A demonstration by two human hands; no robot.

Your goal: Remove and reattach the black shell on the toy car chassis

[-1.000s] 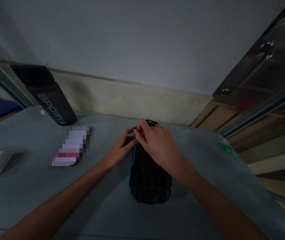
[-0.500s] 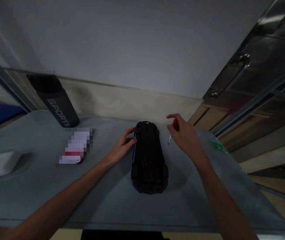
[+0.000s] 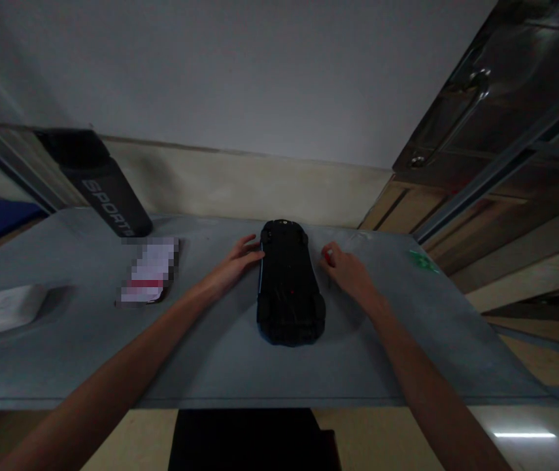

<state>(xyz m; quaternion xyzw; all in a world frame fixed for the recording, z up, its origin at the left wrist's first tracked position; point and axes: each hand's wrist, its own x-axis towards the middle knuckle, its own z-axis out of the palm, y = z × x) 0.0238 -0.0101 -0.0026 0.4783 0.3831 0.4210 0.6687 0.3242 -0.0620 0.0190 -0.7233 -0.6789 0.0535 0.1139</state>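
One dark bottle (image 3: 105,190) reads "SPORT", its last character unclear.

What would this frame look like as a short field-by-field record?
Left hand: fingertips at the left side of the toy car
Right hand: holds a red-handled screwdriver, right of the car
Car pose: underside up on the table
Left side: SPORT bottle, phone, white object cut off by the frame
Right side: green scrap, kind unclear

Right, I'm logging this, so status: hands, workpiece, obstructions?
Left hand open at black plastic toy car's left side. Right hand holding small red-handled tool, off car. Car wheels-up. Tall black bottle far left, not obstructing.
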